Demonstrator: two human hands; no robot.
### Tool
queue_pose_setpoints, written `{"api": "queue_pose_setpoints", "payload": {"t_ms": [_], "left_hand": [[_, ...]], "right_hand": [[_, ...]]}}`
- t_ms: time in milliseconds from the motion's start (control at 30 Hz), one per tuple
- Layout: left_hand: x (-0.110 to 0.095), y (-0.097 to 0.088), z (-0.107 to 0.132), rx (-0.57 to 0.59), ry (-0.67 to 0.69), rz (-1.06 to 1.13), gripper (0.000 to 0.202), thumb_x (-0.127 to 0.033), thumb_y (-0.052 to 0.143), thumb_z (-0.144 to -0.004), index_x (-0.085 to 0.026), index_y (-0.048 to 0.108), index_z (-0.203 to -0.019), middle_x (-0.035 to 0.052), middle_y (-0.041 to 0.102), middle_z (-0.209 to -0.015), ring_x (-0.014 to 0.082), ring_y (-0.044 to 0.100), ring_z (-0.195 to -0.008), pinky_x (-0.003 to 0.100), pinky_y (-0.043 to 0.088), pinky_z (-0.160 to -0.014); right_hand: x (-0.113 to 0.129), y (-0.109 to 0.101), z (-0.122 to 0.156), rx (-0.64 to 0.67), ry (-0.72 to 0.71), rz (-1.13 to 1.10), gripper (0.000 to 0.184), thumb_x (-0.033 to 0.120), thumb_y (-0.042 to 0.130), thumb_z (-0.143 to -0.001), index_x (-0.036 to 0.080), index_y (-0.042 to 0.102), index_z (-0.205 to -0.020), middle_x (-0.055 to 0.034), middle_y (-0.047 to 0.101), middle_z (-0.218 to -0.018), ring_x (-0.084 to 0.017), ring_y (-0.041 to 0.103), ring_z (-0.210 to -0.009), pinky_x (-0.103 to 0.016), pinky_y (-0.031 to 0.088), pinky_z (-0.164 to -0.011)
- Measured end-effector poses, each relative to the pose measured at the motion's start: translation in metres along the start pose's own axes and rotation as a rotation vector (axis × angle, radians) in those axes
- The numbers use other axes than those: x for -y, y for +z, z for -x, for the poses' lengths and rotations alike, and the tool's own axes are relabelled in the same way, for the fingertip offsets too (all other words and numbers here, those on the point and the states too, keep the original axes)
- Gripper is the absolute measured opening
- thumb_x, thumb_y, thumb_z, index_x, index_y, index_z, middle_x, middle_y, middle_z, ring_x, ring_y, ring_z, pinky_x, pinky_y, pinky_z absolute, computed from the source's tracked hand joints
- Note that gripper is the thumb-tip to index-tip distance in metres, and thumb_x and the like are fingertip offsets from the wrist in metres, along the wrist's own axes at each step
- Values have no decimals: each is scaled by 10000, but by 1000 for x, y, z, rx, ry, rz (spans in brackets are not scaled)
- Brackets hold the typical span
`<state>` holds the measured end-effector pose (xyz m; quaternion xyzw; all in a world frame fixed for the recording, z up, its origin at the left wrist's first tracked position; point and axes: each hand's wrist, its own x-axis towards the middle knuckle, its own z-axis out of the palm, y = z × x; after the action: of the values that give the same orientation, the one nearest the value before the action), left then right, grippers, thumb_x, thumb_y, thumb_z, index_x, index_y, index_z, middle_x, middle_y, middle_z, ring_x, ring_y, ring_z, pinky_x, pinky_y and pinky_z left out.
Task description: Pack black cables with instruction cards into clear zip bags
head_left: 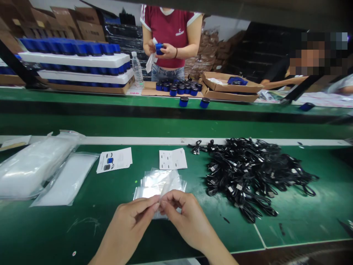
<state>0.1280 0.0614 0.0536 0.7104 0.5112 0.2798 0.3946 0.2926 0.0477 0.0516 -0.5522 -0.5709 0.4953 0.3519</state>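
Observation:
My left hand (pixel 131 222) and my right hand (pixel 189 217) meet fingertip to fingertip, both closed in a pinch. Between them is the edge of a clear plastic bag (pixel 170 185), thin and hard to make out. Beneath the fingers lies a loose stack of clear plastic bags (pixel 154 178) on the green table (pixel 91 228). Just beyond it is a small pile of white leaflets (pixel 179 159) with printed drawings. Another pile of leaflets (pixel 121 159), showing a blue device, sits farther left.
Black cables (pixel 248 173) heap up on the right. Large packs of clear bags (pixel 35 165) lie left. Behind a raised ledge (pixel 110 101), a co-worker (pixel 172 36) holds a blue jar-shaped item, near more blue items (pixel 180 88), white foam trays (pixel 82 59), a bottle (pixel 137 71) and cardboard trays (pixel 231 86).

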Motion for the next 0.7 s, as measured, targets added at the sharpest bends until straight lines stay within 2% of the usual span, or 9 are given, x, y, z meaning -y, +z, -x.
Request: {"api": "queue_pose_setpoints", "payload": {"t_ms": [267, 367, 467, 533, 600, 700], "left_hand": [[0, 1, 2, 67, -81, 34, 272, -367, 523, -835, -222, 702, -979, 9, 743, -943, 159, 702, -808, 213, 566, -731], [-5, 2, 1, 57, -66, -55, 277, -377, 486, -851, -215, 692, -941, -5, 740, -808, 138, 686, -675, 203, 555, -628], [-9, 1, -2, 22, 20, -230, 261, -318, 444, -860, -210, 668, -781, -25, 676, -628, 118, 611, -512, 201, 479, -489], [-10, 1, -5, 16, 62, -318, 253, -271, 435, -851, -205, 622, -693, -29, 638, -583, 115, 585, -488, 202, 435, -464], [-9, 2, -6, 31, 74, -356, 233, -242, 437, -842, -205, 582, -663, -33, 625, -578, 114, 582, -494, 200, 411, -465], [-6, 4, -6, 61, 60, -349, 232, -241, 433, -844, -208, 540, -641, -40, 615, -579, 110, 578, -501, 199, 400, -480]], "right_hand": [[-1, 0, 0, -3, -16, 64, 170, 180, 500, -830, 157, 635, -729, -4, 633, -655, -122, 565, -615, -205, 417, -576], [1, 1, 2, -29, -73, 148, 140, 139, 513, -803, 168, 624, -724, 10, 621, -661, -118, 567, -625, -202, 410, -585], [3, 2, 2, -42, -121, 215, 125, 105, 520, -773, 175, 603, -713, 17, 616, -669, -118, 576, -631, -202, 408, -588], [2, 3, 4, -55, -133, 273, 122, 101, 516, -769, 179, 587, -708, 12, 617, -679, -127, 584, -631, -208, 412, -574], [0, 6, 6, -93, -166, 345, 107, 115, 504, -783, 180, 588, -782, -11, 635, -741, -154, 607, -673, -237, 437, -602], [-3, 10, 11, -138, -236, 462, 244, 116, 472, -793, 157, 561, -1017, -72, 651, -869, -215, 634, -766, -309, 473, -670]]}}
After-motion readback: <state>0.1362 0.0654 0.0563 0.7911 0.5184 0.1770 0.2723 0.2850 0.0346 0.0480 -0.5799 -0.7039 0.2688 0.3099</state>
